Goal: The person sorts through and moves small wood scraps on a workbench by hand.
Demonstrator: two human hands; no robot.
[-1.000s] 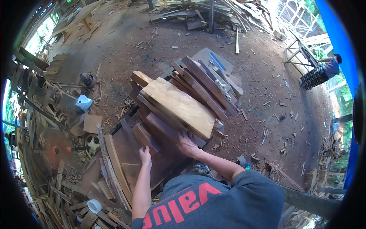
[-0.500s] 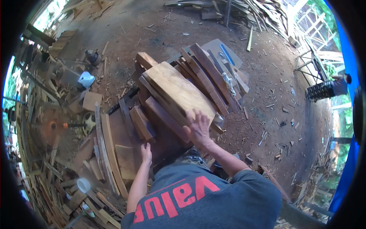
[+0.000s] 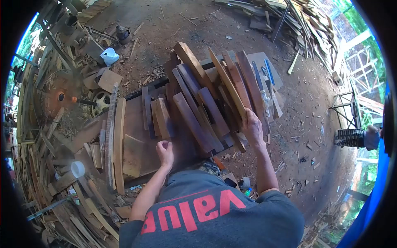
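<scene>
My right hand [image 3: 253, 127] is closed on the near end of a light wooden board [image 3: 228, 84], which stands on its edge among darker planks. To its right leans a reddish-brown plank [image 3: 251, 78]. Left of it lie several dark wood pieces, among them a short purplish-brown block [image 3: 213, 111] and a long brown plank [image 3: 192, 120]. My left hand [image 3: 165, 153] hovers with curled fingers just below a short wooden block [image 3: 164, 119], and nothing shows in its grip. The pieces rest on a brown work table [image 3: 182, 155].
A long pale board [image 3: 119, 146] lies along the table's left side. Further left is a round orange-centred machine part [image 3: 61, 97], blurred, near a pale wheel [image 3: 101, 102]. Scrap wood [image 3: 78, 206] piles at lower left. A blue ruler [image 3: 269, 72] lies at the table's far right.
The light board, flat across the planks before, now stands on edge further right. My right hand has gone from spread on it to gripping it. My left hand's fingers have curled; the view has shifted.
</scene>
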